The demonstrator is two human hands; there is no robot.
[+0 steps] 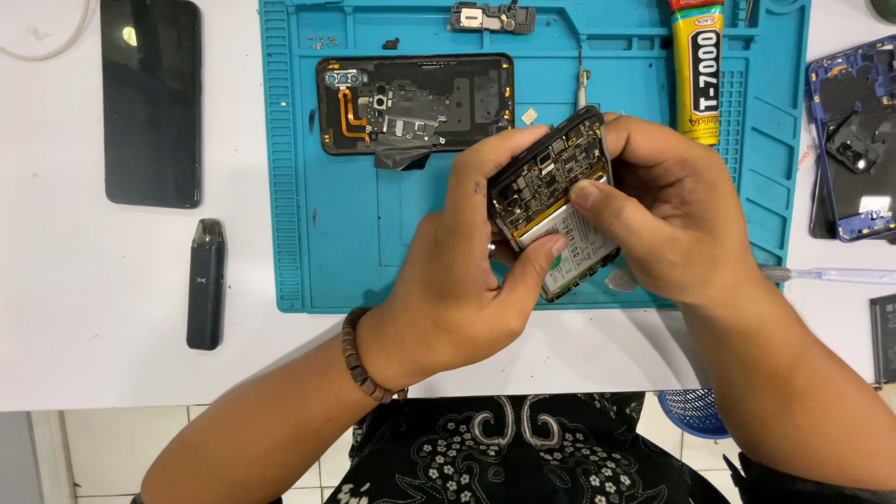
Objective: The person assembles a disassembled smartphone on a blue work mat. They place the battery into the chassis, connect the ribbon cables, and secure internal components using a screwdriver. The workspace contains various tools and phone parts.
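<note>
An opened phone (551, 191) with its back off shows a circuit board and a white-labelled battery. Both hands hold it above the front edge of a blue work mat (327, 233). My left hand (457, 280) grips it from the left, thumb resting on the battery. My right hand (667, 210) grips it from the right, thumb pressing on the board near the battery's top. A beaded bracelet circles my left wrist.
On the mat lie a black phone back frame (415, 101) with an orange flex cable, a small module (493, 17) and a yellow glue tube (698, 75). A black phone (151, 101) and a small dark device (206, 283) lie at the left. A blue phone shell (854, 135) sits at the right.
</note>
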